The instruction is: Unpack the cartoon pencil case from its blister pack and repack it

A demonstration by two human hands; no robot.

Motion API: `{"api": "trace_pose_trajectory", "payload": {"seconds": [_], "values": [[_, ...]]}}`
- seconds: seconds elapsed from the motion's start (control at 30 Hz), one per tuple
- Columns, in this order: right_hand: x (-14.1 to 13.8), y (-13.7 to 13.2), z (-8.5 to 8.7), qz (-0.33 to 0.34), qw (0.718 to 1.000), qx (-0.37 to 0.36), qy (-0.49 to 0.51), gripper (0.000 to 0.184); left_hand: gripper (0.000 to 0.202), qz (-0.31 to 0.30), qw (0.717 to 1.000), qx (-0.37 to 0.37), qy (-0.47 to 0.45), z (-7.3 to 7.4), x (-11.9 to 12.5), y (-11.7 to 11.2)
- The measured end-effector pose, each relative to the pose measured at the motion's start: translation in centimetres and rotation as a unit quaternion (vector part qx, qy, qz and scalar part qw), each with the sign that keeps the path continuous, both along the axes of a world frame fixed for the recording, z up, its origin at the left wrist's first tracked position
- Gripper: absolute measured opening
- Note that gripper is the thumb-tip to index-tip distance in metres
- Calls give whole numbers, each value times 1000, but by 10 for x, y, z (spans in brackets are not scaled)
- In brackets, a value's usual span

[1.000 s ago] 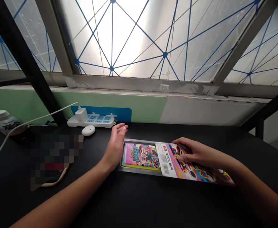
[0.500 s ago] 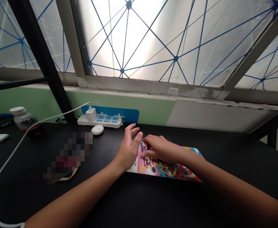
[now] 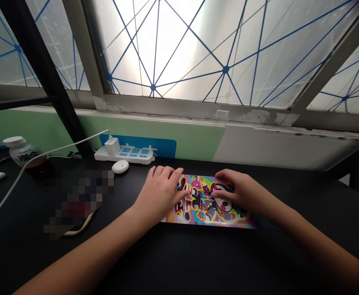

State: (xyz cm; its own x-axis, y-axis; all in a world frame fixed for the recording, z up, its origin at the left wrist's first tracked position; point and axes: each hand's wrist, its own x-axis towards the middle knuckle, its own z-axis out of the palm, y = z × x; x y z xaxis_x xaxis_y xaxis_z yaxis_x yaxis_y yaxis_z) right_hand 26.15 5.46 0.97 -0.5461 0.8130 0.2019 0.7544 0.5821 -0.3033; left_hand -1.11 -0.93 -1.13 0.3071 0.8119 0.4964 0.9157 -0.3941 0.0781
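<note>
A colourful pencil box (image 3: 204, 207) lies flat on the black worktop (image 3: 197, 258). The left hand (image 3: 161, 192) is spread flat on its left end and the right hand (image 3: 239, 192) rests, fingers bent, on its right half, neither gripping it. It looks shut and settled, with nothing taken out. There is bare room in front and to the right, while a power strip (image 3: 125, 153) and cable (image 3: 10, 186) crowd the left rear.

black desk (image 3: 197, 262) beneath bright blue-taped window (image 3: 179, 49).
</note>
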Motion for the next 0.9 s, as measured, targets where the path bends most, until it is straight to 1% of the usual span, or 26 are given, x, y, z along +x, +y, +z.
{"api": "trace_pose_trajectory", "payload": {"seconds": [0.03, 0.1, 0.13, 0.2, 0.23, 0.27, 0.33, 0.4, 0.43, 0.5, 0.57, 0.63, 0.7, 0.77, 0.83, 0.9], "values": [[1, -2, 2, 1, 999, 50, 10, 42, 50, -5, 999, 36, 12, 3, 0, -2], [-3, -10, 6, 15, 986, 162, 27, 31, 38, -8, 995, 96, 34, 10, 0, -7], [-6, -16, 7, 27, 977, 209, 33, 25, 28, -7, 992, 117, 45, 14, 0, -10], [-13, -28, 5, 53, 960, 273, 29, 16, 10, -2, 988, 135, 71, 20, 2, -16], [-18, -34, 2, 66, 954, 292, 11, 13, 7, -4, 987, 134, 88, 21, 4, -19], [-24, -40, -2, 80, 949, 305, -15, 14, 11, -13, 986, 126, 106, 21, 7, -22], [-34, -48, -13, 113, 936, 325, -72, 21, 16, -46, 986, 91, 132, 16, 14, -26], [-43, -52, -23, 143, 924, 336, -115, 24, 8, -80, 987, 38, 134, 9, 21, -28], [-45, -53, -27, 154, 921, 335, -129, 23, 8, -92, 988, 11, 126, 7, 23, -28], [-46, -52, -29, 175, 920, 316, -148, 19, 22, -102, 990, -28, 98, 5, 22, -26], [-43, -51, -25, 200, 927, 278, -152, 14, 28, -96, 992, -48, 71, 6, 18, -22], [-40, -51, -18, 211, 939, 231, -143, 18, 36, -82, 994, -57, 54, 4, 11, -16], [-38, -53, -12, 201, 951, 192, -132, 24, 54, -65, 994, -70, 44, 0, 6, -10], [-38, -53, -9, 186, 962, 163, -116, 26, 68, -50, 994, -90, 39, -7, 3, -6], [-36, -51, -8, 170, 974, 131, -79, 27, 69, -41, 992, -107, 44, -11, 2, -5], [-33, -44, -8, 145, 984, 100, -33, 35, 68, -42, 992, -110, 51, -12, 3, -5]]}}
